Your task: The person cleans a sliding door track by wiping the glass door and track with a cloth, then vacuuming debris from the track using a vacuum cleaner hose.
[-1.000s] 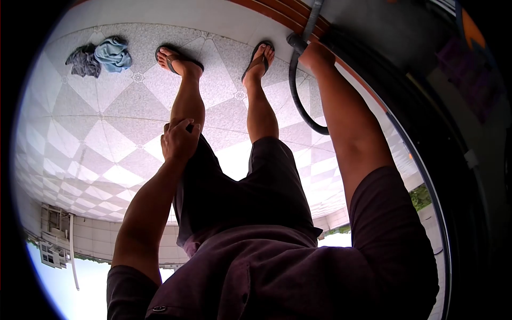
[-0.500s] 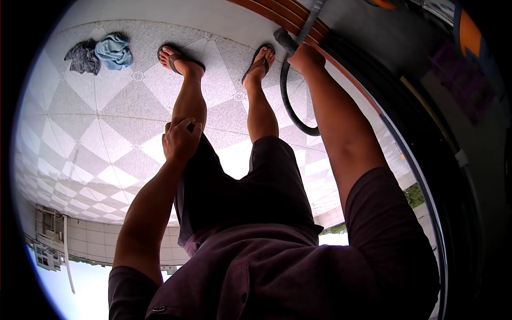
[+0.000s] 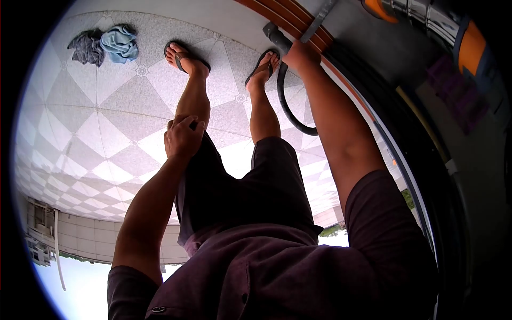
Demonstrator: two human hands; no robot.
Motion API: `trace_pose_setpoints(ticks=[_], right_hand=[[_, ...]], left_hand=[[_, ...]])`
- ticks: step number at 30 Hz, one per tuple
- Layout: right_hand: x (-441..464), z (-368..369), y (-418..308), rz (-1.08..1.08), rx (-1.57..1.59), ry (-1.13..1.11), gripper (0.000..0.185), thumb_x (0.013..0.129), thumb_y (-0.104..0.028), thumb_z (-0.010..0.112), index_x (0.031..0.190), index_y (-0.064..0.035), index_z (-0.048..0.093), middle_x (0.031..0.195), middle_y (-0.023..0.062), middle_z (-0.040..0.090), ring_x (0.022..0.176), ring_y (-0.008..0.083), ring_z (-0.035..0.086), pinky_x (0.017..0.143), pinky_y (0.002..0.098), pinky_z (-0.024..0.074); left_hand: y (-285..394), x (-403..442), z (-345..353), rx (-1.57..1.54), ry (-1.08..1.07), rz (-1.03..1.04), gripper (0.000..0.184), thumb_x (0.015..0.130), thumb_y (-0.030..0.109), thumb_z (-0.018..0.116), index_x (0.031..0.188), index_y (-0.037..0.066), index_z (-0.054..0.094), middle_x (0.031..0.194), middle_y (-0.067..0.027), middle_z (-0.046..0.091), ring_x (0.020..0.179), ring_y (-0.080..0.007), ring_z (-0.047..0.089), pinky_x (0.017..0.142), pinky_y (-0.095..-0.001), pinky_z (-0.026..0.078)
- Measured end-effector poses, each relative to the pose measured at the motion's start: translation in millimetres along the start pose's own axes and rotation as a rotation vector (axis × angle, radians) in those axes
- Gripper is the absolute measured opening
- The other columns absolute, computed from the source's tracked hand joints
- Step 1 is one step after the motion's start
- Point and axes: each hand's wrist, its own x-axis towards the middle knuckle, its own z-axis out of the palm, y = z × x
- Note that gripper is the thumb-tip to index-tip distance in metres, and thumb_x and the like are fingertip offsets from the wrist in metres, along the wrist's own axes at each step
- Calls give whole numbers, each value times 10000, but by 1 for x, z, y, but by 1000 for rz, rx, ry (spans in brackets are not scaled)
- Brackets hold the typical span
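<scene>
At the upper right, my right hand (image 3: 302,56) is closed round a black hose handle (image 3: 277,36), whose end points up and left. A black hose (image 3: 284,101) hangs from it in a curve beside my right foot. My left hand (image 3: 183,137) rests on my left leg around the knee, its fingers spread and bent over it, with no object seen in it. A grey flat tube or bar (image 3: 318,21) lies just beyond my right hand, against the brown ridged sill (image 3: 290,13).
On the tiled floor (image 3: 114,96) at the upper left lie a dark grey cloth (image 3: 87,48) and a light blue cloth (image 3: 119,44). A dark door frame (image 3: 394,112) curves down the right side. Beyond it are orange and silver parts (image 3: 472,48) and a purple crate-like thing (image 3: 457,96).
My right hand and the hose handle have moved left, towards my right foot. More of the orange and silver parts shows at the upper right. My left hand has stayed on the leg.
</scene>
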Motion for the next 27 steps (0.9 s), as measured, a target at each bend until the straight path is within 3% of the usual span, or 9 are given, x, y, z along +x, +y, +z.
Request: trace_pose_setpoints(ticks=[6, 12, 20, 27], right_hand=[[-1, 25, 13, 4, 64, 30, 469, 883, -363, 740, 1260, -99, 647, 1212, 140, 734, 1143, 313, 712, 943, 450, 567], [-7, 36, 60, 165, 11, -75, 570, 848, -394, 790, 1298, -90, 615, 1214, 126, 736, 1146, 307, 711, 954, 454, 563], [-22, 30, 66, 110, 133, 71, 493, 833, -330, 742, 1233, -75, 608, 1147, 141, 742, 1058, 312, 732, 912, 443, 561], [-10, 30, 60, 126, 76, -20, 494, 849, -323, 733, 1258, -78, 605, 1155, 145, 741, 1072, 313, 730, 913, 446, 563]], left_hand=[[-1, 1, -6, -23, -9, -7, 394, 923, 396, 691, 1211, 136, 760, 1356, -24, 660, 1305, -283, 570, 1122, -430, 455], [-7, 4, -2, -7, -3, 13, 394, 927, 389, 691, 1209, 122, 759, 1345, -25, 666, 1297, -285, 578, 1115, -436, 464], [-10, 4, -5, -29, -9, 19, 405, 930, 394, 663, 1219, 125, 756, 1343, -40, 666, 1292, -305, 569, 1117, -439, 458], [-7, 3, -9, -23, -18, -8, 387, 927, 387, 689, 1221, 144, 757, 1353, -20, 662, 1308, -286, 570, 1121, -438, 463]])
